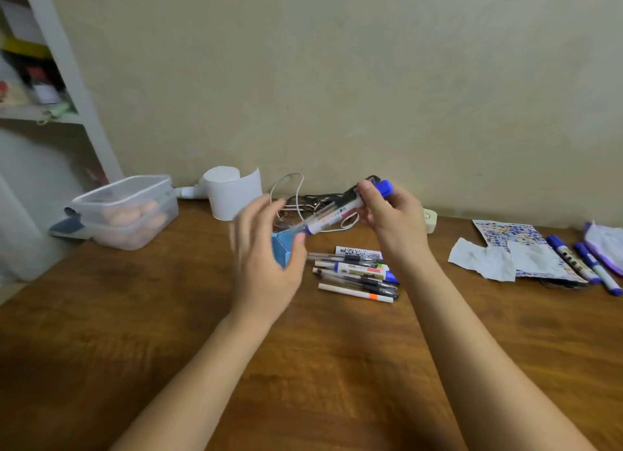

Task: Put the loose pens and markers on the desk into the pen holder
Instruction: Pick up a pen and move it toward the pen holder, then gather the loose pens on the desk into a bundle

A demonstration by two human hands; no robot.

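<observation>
My right hand [387, 214] grips a bundle of pens and a blue-capped white marker [337, 213], tilted with its tips down to the left. Those tips hang just above a small blue pen holder [282, 250] on the wooden desk [135, 315]. My left hand [266, 248] is blurred, fingers spread, in front of the holder and hiding most of it; I cannot tell whether it touches the holder. A pile of several loose pens and markers [357, 273] lies on the desk between my hands. Two blue markers [580, 265] lie at the far right.
A clear lidded plastic box [128, 211] stands at the back left, beside a white paper roll [229, 191]. Tangled cables [303, 201] lie against the wall. Crumpled tissue [482, 258] and a printed sheet [512, 233] sit at the right. A white shelf [50, 79] rises at the left.
</observation>
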